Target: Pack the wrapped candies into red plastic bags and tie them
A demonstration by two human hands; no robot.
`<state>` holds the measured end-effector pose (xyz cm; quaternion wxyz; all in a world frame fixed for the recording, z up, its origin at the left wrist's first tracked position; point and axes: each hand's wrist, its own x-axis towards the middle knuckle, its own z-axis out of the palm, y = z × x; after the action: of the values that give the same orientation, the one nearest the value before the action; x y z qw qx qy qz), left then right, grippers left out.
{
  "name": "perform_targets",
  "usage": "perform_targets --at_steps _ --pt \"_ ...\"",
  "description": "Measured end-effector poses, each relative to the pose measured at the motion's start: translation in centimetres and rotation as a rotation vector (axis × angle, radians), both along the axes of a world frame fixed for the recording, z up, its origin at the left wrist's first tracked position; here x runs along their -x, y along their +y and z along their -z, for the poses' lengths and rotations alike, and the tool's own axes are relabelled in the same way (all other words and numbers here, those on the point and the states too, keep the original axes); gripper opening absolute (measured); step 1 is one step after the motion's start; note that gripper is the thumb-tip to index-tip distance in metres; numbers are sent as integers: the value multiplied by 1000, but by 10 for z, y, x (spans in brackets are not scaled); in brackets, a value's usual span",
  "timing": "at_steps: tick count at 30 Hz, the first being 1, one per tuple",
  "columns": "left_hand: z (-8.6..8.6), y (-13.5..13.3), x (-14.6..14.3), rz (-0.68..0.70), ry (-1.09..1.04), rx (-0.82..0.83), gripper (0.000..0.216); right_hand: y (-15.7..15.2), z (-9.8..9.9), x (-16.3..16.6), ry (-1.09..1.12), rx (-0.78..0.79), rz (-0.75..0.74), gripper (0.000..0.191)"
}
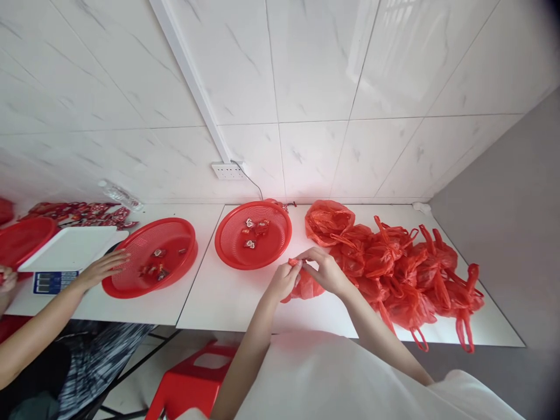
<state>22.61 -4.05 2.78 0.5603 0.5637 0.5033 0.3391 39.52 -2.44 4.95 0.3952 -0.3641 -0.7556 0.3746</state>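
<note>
While the left hand [283,281] pinches the gathered top of a red plastic bag [307,288] between thumb and fingers, the body of the bag sits directly below the fingertips, just above or on the front part of the white table [219,303]. The right hand [324,270] meets the left at this same top; its forefinger and thumb are bent, with a small gap between them. Because the fingertips overlap, it cannot be told whether the right hand also grips the film.

Near the left hand, toward the wall, stands a round red basket [271,251] with perforated sides; a few wrapped pieces [261,227] lie loosely on its bottom. Further left, a second red basket [177,236] contains a similar small group of wrapped pieces. A co-worker's hand [101,269], fingers extended, is at its left rim, beside a weighing scale [72,248] with a white platform.

To the right of the bag, a pile of filled red bags [394,262] with looped handles covers much of the table. At the pile's rear left corner is an open-mouthed red bag [329,224].
</note>
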Motion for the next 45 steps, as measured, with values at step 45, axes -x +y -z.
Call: perform_targets --at_steps 45 --pt "34 -19 34 -302 482 -530 23 13 57 -4 476 968 210 45"
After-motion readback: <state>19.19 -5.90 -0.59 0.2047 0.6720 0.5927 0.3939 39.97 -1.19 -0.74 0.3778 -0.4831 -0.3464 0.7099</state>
